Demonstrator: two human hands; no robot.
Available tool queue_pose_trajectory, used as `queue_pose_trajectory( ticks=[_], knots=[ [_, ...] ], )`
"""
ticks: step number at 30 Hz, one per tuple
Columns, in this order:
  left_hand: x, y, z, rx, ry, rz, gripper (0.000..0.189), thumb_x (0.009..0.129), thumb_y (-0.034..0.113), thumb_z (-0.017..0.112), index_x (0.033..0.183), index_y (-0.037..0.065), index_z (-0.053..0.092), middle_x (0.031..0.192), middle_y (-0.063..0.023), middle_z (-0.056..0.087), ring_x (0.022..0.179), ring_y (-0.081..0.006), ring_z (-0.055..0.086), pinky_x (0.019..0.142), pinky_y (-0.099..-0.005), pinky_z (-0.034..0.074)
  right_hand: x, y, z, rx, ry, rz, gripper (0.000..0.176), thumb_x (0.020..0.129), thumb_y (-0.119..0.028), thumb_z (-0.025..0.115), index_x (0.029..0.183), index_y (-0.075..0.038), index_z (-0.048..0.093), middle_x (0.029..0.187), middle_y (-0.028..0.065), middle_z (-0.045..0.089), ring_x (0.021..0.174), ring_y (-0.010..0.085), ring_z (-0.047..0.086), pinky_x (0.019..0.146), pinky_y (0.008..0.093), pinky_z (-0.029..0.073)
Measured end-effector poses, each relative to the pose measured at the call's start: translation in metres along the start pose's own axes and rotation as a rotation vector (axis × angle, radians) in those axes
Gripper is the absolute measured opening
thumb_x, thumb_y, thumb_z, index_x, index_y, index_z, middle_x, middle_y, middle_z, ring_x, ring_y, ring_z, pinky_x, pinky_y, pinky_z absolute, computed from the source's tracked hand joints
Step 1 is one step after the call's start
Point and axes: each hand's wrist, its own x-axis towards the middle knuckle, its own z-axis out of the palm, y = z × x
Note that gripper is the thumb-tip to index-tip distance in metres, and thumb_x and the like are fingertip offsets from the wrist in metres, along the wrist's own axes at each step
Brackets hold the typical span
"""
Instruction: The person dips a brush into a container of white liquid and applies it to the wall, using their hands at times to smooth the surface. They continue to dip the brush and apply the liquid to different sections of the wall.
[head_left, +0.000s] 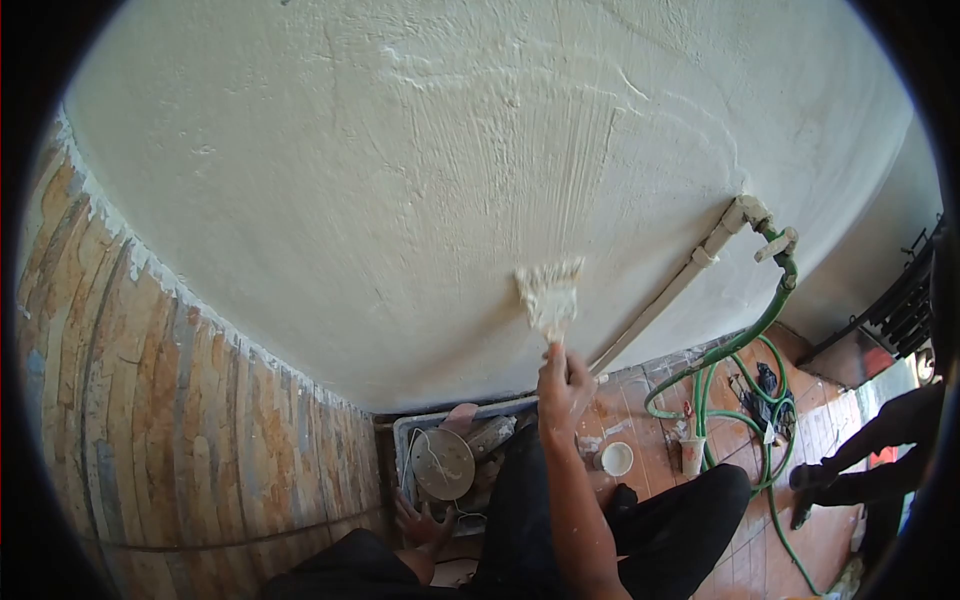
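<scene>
My right hand (563,388) is closed round the handle of a wide paintbrush (550,297), its bristles thick with white paint. The bristles are up against the white wall (480,180), just below a patch of fresh vertical brush streaks. Lower down, my left hand (425,524) has its fingers spread at the near left side of a grey tub (401,437). Inside the tub lie a round pale disc (443,464) with a cord and other odds and ends. A small white cup (617,459) stands on the tiles right of my right forearm.
Stone-look cladding (200,420) covers the left wall. A pipe with a tap (777,245) feeds a green hose (700,365) coiled over the tiled floor (655,400). Another paint-smeared cup (692,455) and a black plastic bag (768,395) are beside it. A person (890,440) in dark clothes is at the right.
</scene>
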Motion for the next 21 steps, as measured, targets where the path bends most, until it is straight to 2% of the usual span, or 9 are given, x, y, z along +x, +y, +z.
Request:
queue_pose_trajectory(
  ticks=[3, 7, 10, 12, 14, 16, 17, 19, 21],
  knots=[
    [-0.005, -0.003, 0.004, -0.019, 0.08, 0.029, 0.06, 0.07, 0.054, 0.063, 0.095, -0.001, 0.068, 0.146, -0.0241, 0.017, 0.134, -0.0401, 0.019, 0.097, -0.054, 0.028, -0.02, 0.051, -0.021, -0.117, 0.031, 0.065, 0.031, 0.089, -0.022, 0.06, 0.073, 0.005, 0.061, 0.056, -0.0035, 0.047, 0.053, 0.0038, 0.04, 0.048, 0.0212, 0.031],
    [-0.002, -0.001, -0.003, -0.018, 0.076, 0.047, 0.06, 0.07, 0.053, 0.063, 0.093, -0.002, 0.068, 0.147, -0.0239, 0.016, 0.134, -0.0397, 0.018, 0.097, -0.0533, 0.029, -0.037, 0.031, -0.023, -0.032, 0.089, 0.06, 0.032, 0.09, -0.024, 0.059, 0.072, 0.002, 0.058, 0.056, -0.0024, 0.044, 0.046, 0.0044, 0.037, 0.042, 0.0214, 0.026],
    [-0.003, -0.003, 0.012, -0.03, 0.075, 0.018, 0.06, 0.071, 0.053, 0.062, 0.096, -0.002, 0.068, 0.147, -0.0239, 0.015, 0.135, -0.0394, 0.016, 0.097, -0.0536, 0.028, -0.025, -0.032, -0.013, 0.307, 0.09, -0.002, 0.031, 0.092, -0.021, 0.056, 0.068, -0.001, 0.052, 0.053, -0.0048, 0.038, 0.042, 0.0034, 0.033, 0.039, 0.021, 0.021],
    [-0.01, -0.012, 0.019, -0.043, 0.079, -0.006, 0.06, 0.071, 0.053, 0.062, 0.097, -0.002, 0.067, 0.147, -0.024, 0.015, 0.135, -0.0394, 0.016, 0.097, -0.054, 0.028, 0.002, -0.089, -0.006, 0.396, 0.025, -0.072, 0.028, 0.09, -0.019, 0.06, 0.072, 0.004, 0.058, 0.056, -0.0013, 0.048, 0.046, 0.0035, 0.04, 0.041, 0.0189, 0.027],
    [-0.008, -0.014, 0.022, -0.06, 0.092, 0.02, 0.06, 0.072, 0.053, 0.062, 0.098, -0.002, 0.067, 0.147, -0.0248, 0.017, 0.135, -0.0403, 0.017, 0.097, -0.0548, 0.028, 0.029, -0.146, 0.009, 0.353, -0.021, -0.207, 0.033, 0.092, -0.026, 0.056, 0.072, -0.001, 0.053, 0.051, -0.0054, 0.035, 0.041, 0.0027, 0.029, 0.039, 0.0217, 0.018],
    [-0.001, -0.008, 0.021, -0.063, 0.1, 0.029, 0.06, 0.072, 0.053, 0.062, 0.098, -0.001, 0.067, 0.147, -0.0249, 0.017, 0.135, -0.0403, 0.018, 0.097, -0.0548, 0.028, 0.047, -0.182, 0.02, 0.39, -0.074, -0.226, 0.034, 0.092, -0.028, 0.057, 0.073, 0.0, 0.054, 0.05, -0.0061, 0.034, 0.04, 0.0027, 0.028, 0.039, 0.0219, 0.017],
    [0.002, -0.005, 0.02, -0.063, 0.104, 0.031, 0.06, 0.072, 0.053, 0.062, 0.099, -0.001, 0.067, 0.147, -0.0249, 0.017, 0.135, -0.0404, 0.018, 0.097, -0.0548, 0.028, 0.05, -0.18, 0.02, 0.39, -0.072, -0.233, 0.034, 0.092, -0.028, 0.057, 0.073, 0.0, 0.054, 0.05, -0.0061, 0.034, 0.04, 0.0027, 0.028, 0.039, 0.0219, 0.017],
    [0.01, 0.002, 0.018, -0.064, 0.11, 0.035, 0.061, 0.072, 0.053, 0.062, 0.099, -0.001, 0.067, 0.146, -0.025, 0.017, 0.134, -0.0405, 0.018, 0.096, -0.0548, 0.028, 0.062, -0.161, 0.022, 0.266, -0.082, -0.195, 0.039, 0.089, -0.034, 0.059, 0.073, 0.001, 0.06, 0.054, -0.0032, 0.045, 0.045, 0.0032, 0.038, 0.041, 0.0204, 0.025],
    [0.02, 0.013, 0.017, -0.069, 0.12, 0.037, 0.061, 0.072, 0.053, 0.062, 0.099, -0.001, 0.067, 0.146, -0.0252, 0.018, 0.134, -0.0406, 0.019, 0.096, -0.0548, 0.029, 0.048, -0.124, 0.011, 0.247, -0.085, -0.039, 0.039, 0.089, -0.033, 0.06, 0.072, 0.001, 0.061, 0.054, -0.0025, 0.046, 0.048, 0.0038, 0.04, 0.043, 0.0216, 0.029]
  ],
)
